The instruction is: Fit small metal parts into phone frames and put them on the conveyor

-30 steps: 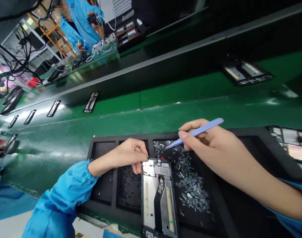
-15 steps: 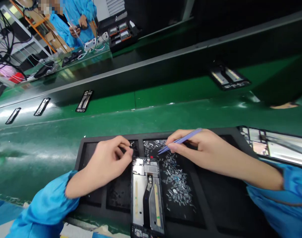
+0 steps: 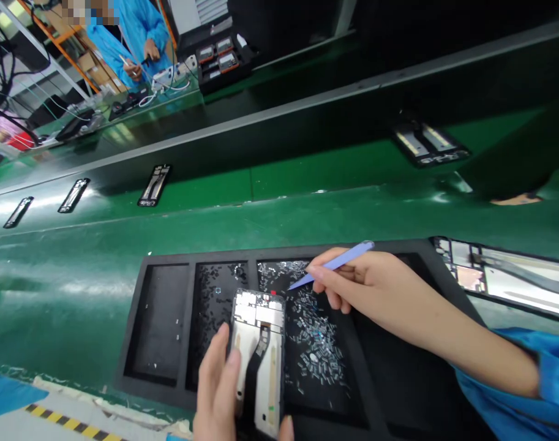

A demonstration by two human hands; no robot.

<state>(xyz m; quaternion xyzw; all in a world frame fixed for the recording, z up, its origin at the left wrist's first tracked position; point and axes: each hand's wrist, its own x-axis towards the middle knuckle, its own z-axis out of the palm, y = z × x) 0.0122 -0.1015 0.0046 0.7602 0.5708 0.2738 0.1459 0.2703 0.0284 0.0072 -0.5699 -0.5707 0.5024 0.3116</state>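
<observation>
My left hand (image 3: 219,389) grips the lower part of an opened phone body (image 3: 259,343), its thumb and fingers around the two long sides. The phone's top end lies over a black tray (image 3: 187,318), with a small red piece at its top edge. Blue-purple tweezers (image 3: 337,263) are pinched in my right hand (image 3: 366,278), their tips just above and right of the phone's top edge. Beneath the tweezers, a tray compartment holds many tiny shiny parts (image 3: 322,343). Small black pieces (image 3: 208,306) are scattered in the compartment to the left of the phone.
More phone bodies (image 3: 155,185) lie spaced along the green bench strip (image 3: 279,174). At the right, another opened phone (image 3: 504,272) rests beside the tray. Across the bench, a person in blue (image 3: 136,43) handles something near a box (image 3: 221,64) and a power strip.
My left hand has come down from above the tray to the phone's lower left side and taken hold of it. The tweezers have shifted slightly left and remain in my right hand.
</observation>
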